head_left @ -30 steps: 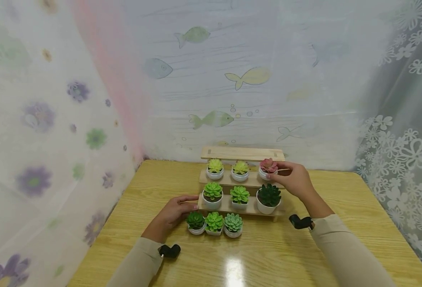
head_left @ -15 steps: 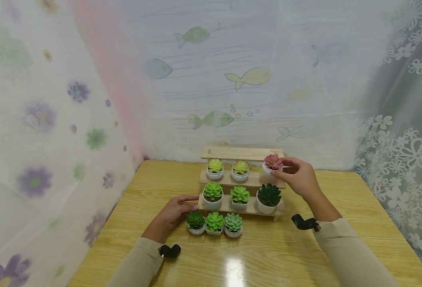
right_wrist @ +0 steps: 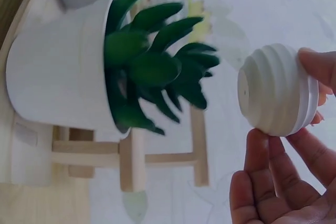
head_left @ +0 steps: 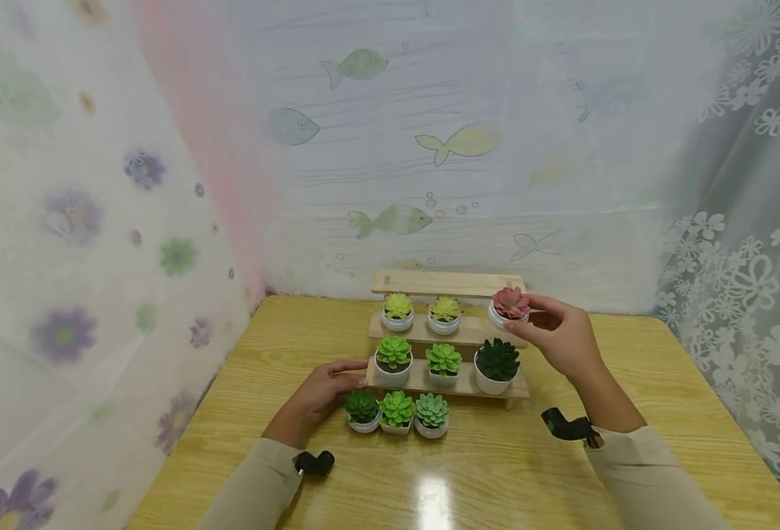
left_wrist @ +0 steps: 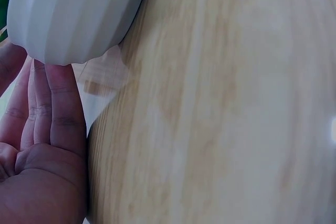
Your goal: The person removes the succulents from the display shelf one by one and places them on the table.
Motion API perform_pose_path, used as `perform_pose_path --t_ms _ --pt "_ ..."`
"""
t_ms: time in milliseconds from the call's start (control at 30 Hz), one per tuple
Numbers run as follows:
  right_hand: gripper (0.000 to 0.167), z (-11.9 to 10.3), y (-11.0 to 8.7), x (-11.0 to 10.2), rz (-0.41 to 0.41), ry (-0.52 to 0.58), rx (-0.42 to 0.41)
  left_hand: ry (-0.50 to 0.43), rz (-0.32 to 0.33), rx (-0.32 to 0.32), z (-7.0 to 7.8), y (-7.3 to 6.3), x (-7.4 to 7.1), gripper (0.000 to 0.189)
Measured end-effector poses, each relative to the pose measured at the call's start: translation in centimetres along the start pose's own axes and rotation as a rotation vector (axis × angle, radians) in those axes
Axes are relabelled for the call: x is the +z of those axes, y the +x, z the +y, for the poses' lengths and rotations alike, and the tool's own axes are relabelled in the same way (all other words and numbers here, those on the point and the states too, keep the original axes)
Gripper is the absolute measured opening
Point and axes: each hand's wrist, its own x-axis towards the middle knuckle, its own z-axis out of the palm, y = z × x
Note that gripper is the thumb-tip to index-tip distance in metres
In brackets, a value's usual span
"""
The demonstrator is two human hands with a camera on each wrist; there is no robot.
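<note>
My right hand (head_left: 565,340) pinches a white ribbed pot with a pink succulent (head_left: 511,302) between thumb and fingers, at the right end of the stand's middle tier. In the right wrist view the ribbed pot (right_wrist: 278,90) shows its underside, apart from any shelf; its plant is hidden. A dark green succulent (head_left: 498,361) in a white pot stands on the tier below. My left hand (head_left: 323,394) touches the left end of the wooden plant stand (head_left: 469,386) with fairly straight fingers. In the left wrist view a white pot (left_wrist: 79,14) hides its fingertips.
Two yellow-green succulents (head_left: 444,313) stand on the middle tier. Lower down are two bright green ones (head_left: 393,357). In front, three potted succulents (head_left: 396,410) stand in a row on the wooden table (head_left: 496,471). A fish-patterned curtain (head_left: 462,184) hangs behind.
My right hand has lifted the pink succulent's pot from the middle tier and shifted it slightly right and towards me. The left hand and the other pots have stayed put.
</note>
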Motion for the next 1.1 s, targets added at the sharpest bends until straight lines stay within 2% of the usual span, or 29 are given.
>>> perform_pose_path --t_ms 300,567,867,1100 --pt "0.064 -0.9 -1.8 -0.1 0.032 0.016 -0.033 0.004 -0.005 0.008 -0.1 0.1 0.0 0.051" --pt "0.061 -1.6 -4.2 0.6 0.056 0.023 -0.038 0.004 0.001 0.001 0.1 0.0 0.1 0.049" --pt "0.052 -0.9 -6.1 2.5 0.072 0.070 -0.097 0.008 -0.010 0.013 0.0 0.1 -0.1 0.050" --pt "0.052 -0.4 -7.5 3.5 0.060 0.098 -0.069 0.012 -0.017 0.013 -0.1 0.0 -0.1 0.050"
